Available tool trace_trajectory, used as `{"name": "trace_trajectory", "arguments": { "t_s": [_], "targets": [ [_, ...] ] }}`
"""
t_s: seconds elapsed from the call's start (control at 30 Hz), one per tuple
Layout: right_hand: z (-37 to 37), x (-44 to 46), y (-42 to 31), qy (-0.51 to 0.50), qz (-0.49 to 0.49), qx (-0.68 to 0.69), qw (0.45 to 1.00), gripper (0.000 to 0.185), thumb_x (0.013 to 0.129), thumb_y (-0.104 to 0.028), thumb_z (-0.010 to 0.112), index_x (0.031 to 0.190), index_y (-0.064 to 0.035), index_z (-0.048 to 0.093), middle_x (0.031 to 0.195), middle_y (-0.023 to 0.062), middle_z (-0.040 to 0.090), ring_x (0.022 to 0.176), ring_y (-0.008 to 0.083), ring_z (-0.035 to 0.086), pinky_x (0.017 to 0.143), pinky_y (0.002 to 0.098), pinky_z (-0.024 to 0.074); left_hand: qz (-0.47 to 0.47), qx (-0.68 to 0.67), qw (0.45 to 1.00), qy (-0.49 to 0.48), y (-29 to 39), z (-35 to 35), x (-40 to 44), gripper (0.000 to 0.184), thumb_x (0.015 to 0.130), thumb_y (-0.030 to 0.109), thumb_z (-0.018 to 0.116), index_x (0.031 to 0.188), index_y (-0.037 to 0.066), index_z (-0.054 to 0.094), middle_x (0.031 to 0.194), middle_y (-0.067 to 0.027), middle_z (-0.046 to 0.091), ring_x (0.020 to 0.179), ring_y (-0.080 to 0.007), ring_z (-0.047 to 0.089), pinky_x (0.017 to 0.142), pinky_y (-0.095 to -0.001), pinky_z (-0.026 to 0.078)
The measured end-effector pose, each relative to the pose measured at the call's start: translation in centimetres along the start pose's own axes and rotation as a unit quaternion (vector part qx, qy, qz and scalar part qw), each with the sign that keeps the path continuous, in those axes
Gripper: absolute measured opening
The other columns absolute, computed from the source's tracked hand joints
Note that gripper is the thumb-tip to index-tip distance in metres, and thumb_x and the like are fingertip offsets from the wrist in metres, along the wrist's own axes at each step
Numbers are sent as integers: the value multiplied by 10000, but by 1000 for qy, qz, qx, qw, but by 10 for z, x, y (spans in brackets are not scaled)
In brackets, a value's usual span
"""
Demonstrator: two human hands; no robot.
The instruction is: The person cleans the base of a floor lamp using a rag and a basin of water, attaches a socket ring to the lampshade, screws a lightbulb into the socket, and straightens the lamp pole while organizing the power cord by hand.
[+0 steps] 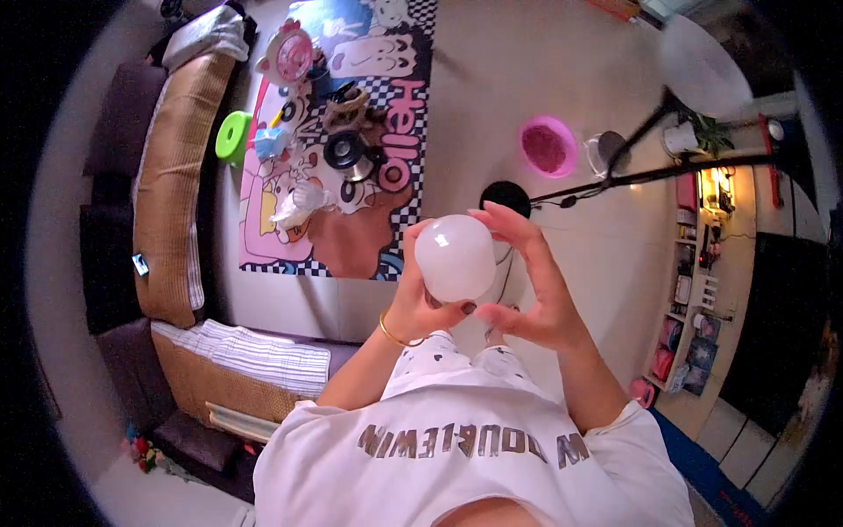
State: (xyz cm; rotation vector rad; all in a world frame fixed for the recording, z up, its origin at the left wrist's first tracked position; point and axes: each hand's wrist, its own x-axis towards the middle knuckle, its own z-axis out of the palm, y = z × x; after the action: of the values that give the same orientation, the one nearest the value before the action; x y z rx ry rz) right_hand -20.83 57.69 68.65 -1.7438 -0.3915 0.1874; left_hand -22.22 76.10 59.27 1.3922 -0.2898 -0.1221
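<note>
A white, rounded, glossy object [455, 259] is held up in front of my body, above the floor. My left hand [420, 294], with a gold bangle at the wrist, wraps round its side and lower edge. On the other side, my right hand [536, 285] is curved with thumb and fingers spread wide; a gap shows between its palm and the object. Whether its fingertips touch the object's top edge is hard to tell.
A table with a patterned cloth [351, 237] bears a kettle [349, 155] and a plastic bag [300, 204]. A green stool [233, 137], sofas [176, 193], a pink basin [547, 147], a black-poled floor lamp [650, 170] and a shelf unit [702, 299] stand around.
</note>
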Motion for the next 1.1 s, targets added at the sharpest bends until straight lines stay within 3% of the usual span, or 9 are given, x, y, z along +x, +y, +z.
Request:
{"name": "trace_trajectory", "arguments": {
  "t_s": [0.2, 0.43, 0.63, 0.7, 0.73, 0.83, 0.93, 1.03, 1.1],
  "targets": [
    [-51, -58, -36, 2, -34, 7, 999, 863, 788, -314, 760, 1451, -20, 292, 1419, 176, 428, 1302, 260, 430, 1088, 401, 317, -82, -177, 979, -65, 59, 89, -5, 923, 651, 194, 805, 1346, 76, 208, 1268, -84, 406, 1179, -186, 481, 977, -330, 418],
    [-134, -145, -66, 2, -41, 26, 999, 808, 848, -378, 708, 1444, -14, 302, 1398, 180, 439, 1298, 249, 431, 1070, 379, 339, -125, -188, 968, -108, 100, 200, -23, 909, 685, 178, 775, 1381, 81, 197, 1267, -87, 439, 1192, -175, 463, 986, -328, 405],
    [-205, -194, -85, 9, -141, 9, 990, 636, 877, -458, 636, 1364, -87, 461, 1340, 160, 508, 1212, 307, 523, 1019, 402, 396, -93, -235, 952, -170, 124, 281, -22, 956, 736, 234, 736, 1474, 81, 148, 1319, -98, 420, 1226, -185, 438, 1005, -333, 383],
    [-231, -197, -98, -9, -233, -101, 967, 551, 889, -408, 615, 1298, -50, 524, 1314, 158, 538, 1199, 285, 531, 1003, 394, 408, -116, -192, 956, -189, 127, 301, -23, 968, 737, 255, 737, 1482, 65, 148, 1328, -106, 420, 1228, -193, 447, 1004, -338, 390],
    [-242, -199, -105, -17, -275, -156, 949, 512, 895, -383, 605, 1265, -32, 556, 1301, 157, 553, 1192, 274, 535, 995, 390, 414, -95, -177, 957, -209, 129, 311, -20, 936, 739, 262, 732, 1468, 44, 188, 1332, -108, 421, 1216, -194, 463, 996, -339, 400],
    [-262, -211, -133, -110, -226, -166, 954, 424, 912, -331, 552, 1202, -28, 608, 1270, 163, 581, 1200, 282, 535, 1002, 391, 405, -94, -115, 955, -257, 146, 329, -14, 874, 732, 269, 725, 1429, 8, 266, 1322, -110, 436, 1196, -194, 482, 989, -339, 412],
    [-277, -206, -148, -150, -231, -151, 949, 372, 955, -250, 472, 1228, -28, 593, 1282, 157, 574, 1222, 264, 524, 1021, 375, 390, -26, -53, 963, -264, 152, 338, -3, 834, 709, 278, 735, 1381, -6, 332, 1247, -103, 498, 1161, -204, 505, 974, -343, 420],
    [-282, -190, -139, -99, -251, -65, 961, 364, 975, -165, 401, 1255, -5, 570, 1294, 146, 569, 1233, 245, 515, 1038, 358, 375, 82, 2, 961, -264, 164, 345, 14, 866, 674, 301, 770, 1358, -12, 341, 1196, -115, 528, 1112, -220, 536, 945, -342, 434],
    [-282, -183, -145, -111, -190, 74, 973, 375, 994, -180, 393, 1282, 10, 540, 1299, 136, 565, 1232, 229, 514, 1037, 354, 379, 147, 39, 949, -276, 172, 346, 25, 880, 651, 315, 794, 1339, -10, 351, 1181, -131, 536, 1091, -232, 553, 932, -341, 441]
  ]
}}
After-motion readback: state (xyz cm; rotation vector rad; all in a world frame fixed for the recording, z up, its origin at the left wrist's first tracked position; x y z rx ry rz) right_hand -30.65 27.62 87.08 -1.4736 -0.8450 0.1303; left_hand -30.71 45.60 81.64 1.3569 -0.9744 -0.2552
